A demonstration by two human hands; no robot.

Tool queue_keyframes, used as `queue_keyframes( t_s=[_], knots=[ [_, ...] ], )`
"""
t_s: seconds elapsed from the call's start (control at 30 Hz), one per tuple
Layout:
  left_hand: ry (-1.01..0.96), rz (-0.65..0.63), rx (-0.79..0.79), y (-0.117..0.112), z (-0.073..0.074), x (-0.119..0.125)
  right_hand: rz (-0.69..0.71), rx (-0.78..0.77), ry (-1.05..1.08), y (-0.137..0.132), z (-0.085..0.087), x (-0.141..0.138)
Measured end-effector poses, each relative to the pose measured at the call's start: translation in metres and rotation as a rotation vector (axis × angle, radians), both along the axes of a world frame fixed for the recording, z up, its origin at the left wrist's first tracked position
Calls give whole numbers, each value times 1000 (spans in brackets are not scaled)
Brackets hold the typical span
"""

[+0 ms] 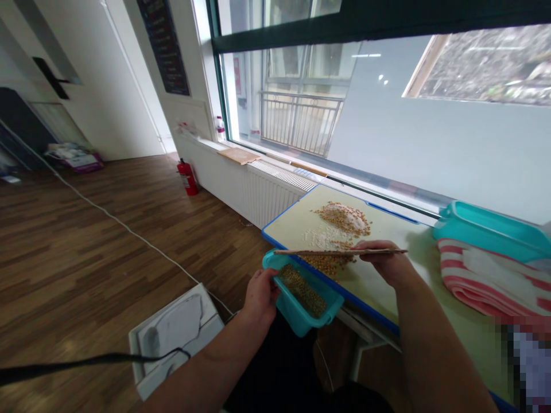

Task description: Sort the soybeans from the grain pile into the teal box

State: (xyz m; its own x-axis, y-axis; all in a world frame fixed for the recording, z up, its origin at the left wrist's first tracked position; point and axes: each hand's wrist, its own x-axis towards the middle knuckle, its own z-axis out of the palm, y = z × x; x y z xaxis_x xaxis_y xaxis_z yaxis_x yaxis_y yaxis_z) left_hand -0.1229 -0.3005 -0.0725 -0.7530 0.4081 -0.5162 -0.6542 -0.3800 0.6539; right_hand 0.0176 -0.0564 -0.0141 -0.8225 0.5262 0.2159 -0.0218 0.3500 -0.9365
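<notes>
My left hand [262,293] grips the near-left rim of a turquoise plastic basket [297,327], held just below the blue table edge. Greenish-brown grains or beans [303,291] cover its bottom. In my right hand [383,263] is a thin flat board [318,252], seen nearly edge-on over the tabletop. Yellow kernels, perhaps corn or soybeans [329,265], lie at the table edge beside the basket, partly hidden by the board. Farther back sits a pile of yellow kernels mixed with white grains [344,218], with loose white grains [322,236] scattered in front.
The pale yellow table [413,298] stands against a window and radiator [258,195]. To the right are another turquoise basket [486,229] and a folded red-and-white striped towel [477,281]. A white box [172,332], a cable [129,229] and a fire extinguisher [186,178] are on the floor.
</notes>
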Motion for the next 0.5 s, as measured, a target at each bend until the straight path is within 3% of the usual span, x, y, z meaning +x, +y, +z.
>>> queue_keyframes(
  t_s=[0.4,0.5],
  knots=[
    [12,27,-24,2,-8,-7,9,-12,-6,4,-4,2],
    [13,33,-19,3,-8,-7,-41,-6,-12,5,-6,2]
  ],
)
